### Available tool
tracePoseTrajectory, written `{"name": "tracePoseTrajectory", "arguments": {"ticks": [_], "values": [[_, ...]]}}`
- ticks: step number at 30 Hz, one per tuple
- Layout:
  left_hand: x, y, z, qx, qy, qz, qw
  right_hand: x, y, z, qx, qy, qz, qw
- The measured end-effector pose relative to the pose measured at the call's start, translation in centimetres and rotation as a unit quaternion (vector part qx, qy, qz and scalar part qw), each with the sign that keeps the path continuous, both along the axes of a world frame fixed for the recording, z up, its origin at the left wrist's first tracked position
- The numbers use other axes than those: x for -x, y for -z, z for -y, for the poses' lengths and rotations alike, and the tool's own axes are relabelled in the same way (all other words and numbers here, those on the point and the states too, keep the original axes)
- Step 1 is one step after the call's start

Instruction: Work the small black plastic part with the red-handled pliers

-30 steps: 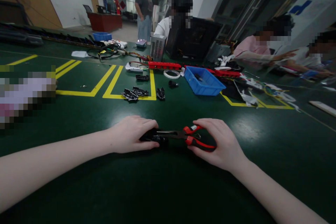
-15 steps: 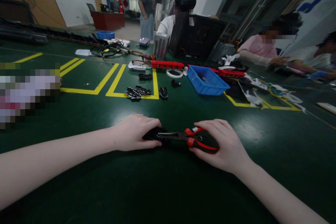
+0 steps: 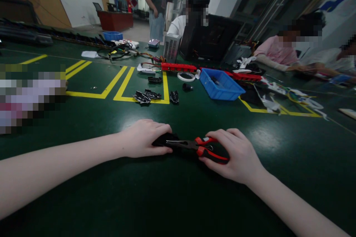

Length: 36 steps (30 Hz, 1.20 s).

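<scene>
My left hand (image 3: 147,139) is closed around a small dark black part (image 3: 162,140) on the green table, pinching it between thumb and fingers. Its exact kind is hidden by the hand and its dark colour. In my right hand (image 3: 240,157) is a pair of needle-nose pliers (image 3: 191,143) with red and black handles, fingers on the upper handle and thumb on the lower one. The long jaws point left, and their tips are at the black part. Whether they grip it cannot be made out.
Several black plastic pieces (image 3: 142,97) lie ahead, near a blue bin (image 3: 221,86), a white ring (image 3: 186,77) and a red strip (image 3: 178,67). Cables and a computer case (image 3: 213,39) stand farther back. People sit across the table; a blurred-out shape is at left.
The pliers and my right hand have shifted slightly left toward the black part. My left hand keeps its hold, and the background has moved a little rightward in view.
</scene>
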<state>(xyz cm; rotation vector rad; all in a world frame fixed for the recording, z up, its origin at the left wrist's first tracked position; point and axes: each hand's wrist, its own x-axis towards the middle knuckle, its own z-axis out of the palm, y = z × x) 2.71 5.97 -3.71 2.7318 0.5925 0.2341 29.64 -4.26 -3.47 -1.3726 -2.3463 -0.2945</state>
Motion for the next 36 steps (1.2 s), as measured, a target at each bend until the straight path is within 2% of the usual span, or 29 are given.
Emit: {"name": "tracePoseTrajectory", "arguments": {"ticks": [26, 36], "values": [[0.0, 0.67, -0.43, -0.04, 0.028, 0.005, 0.999, -0.15, -0.63, -0.06, 0.015, -0.007, 0.007, 1.0], [0.05, 0.31, -0.11, -0.041, 0.027, 0.005, 0.999, -0.29, -0.67, -0.03, 0.026, -0.002, 0.014, 1.0]]}}
